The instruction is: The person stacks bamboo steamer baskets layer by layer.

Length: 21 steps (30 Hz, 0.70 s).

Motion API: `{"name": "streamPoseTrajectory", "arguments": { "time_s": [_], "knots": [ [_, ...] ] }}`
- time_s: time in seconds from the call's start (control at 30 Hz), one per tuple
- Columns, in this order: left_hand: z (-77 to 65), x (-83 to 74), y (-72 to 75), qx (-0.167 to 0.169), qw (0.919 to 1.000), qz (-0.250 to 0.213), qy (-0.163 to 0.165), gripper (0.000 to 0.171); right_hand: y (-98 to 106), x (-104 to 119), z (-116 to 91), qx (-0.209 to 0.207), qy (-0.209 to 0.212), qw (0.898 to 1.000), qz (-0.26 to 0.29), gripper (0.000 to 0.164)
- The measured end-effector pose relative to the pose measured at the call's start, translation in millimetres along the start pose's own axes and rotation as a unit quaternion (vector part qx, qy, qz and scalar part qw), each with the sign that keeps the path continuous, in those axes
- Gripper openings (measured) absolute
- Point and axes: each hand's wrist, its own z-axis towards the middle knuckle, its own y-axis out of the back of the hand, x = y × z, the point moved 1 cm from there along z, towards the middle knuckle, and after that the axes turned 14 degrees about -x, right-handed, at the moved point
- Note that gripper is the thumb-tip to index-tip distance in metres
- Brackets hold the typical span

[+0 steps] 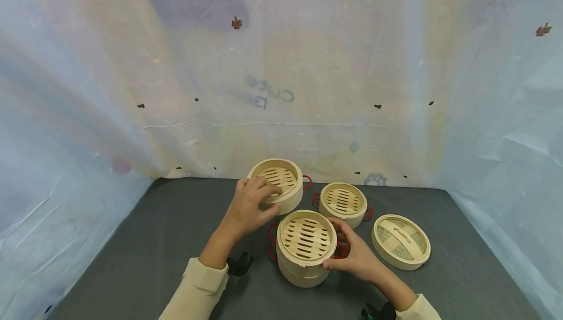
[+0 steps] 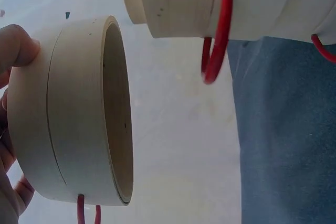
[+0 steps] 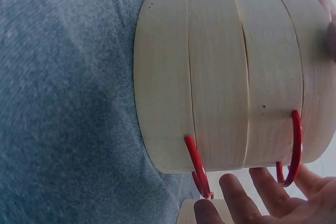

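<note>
Faint lettering (image 1: 262, 101) on the pale curtain (image 1: 316, 61) is too blurred to read surely.

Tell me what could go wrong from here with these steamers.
The left hand alone holds the raised basket, so it might tilt or slip. If it were lowered off-centre onto the two-tier stack, it could sit crooked. The right hand grips the stack near its top rim, so a nudge there may knock it askew.

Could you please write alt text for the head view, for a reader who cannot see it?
A person's left hand grips a bamboo steamer basket while the right hand holds stacked baskets. Another basket and a round lid sit farther right on a dark table.
</note>
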Motion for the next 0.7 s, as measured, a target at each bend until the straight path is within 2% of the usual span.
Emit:
{"name": "streamPoseTrajectory", "arguments": {
  "time_s": [0.4, 0.7],
  "knots": [
    [1.0, -11.8, 4.8, 0.002, 0.9994, 0.003, -0.033, 0.015, -0.3, -0.3, 0.2, -0.004, 0.006, 1.0, 0.016, 0.091],
    [-1.2, -16.2, 6.7, 0.01, 0.9993, 0.002, -0.035, 0.014, -0.7, -0.6, -0.6, -0.002, 0.009, 1.0, 0.025, 0.091]
  ]
}}
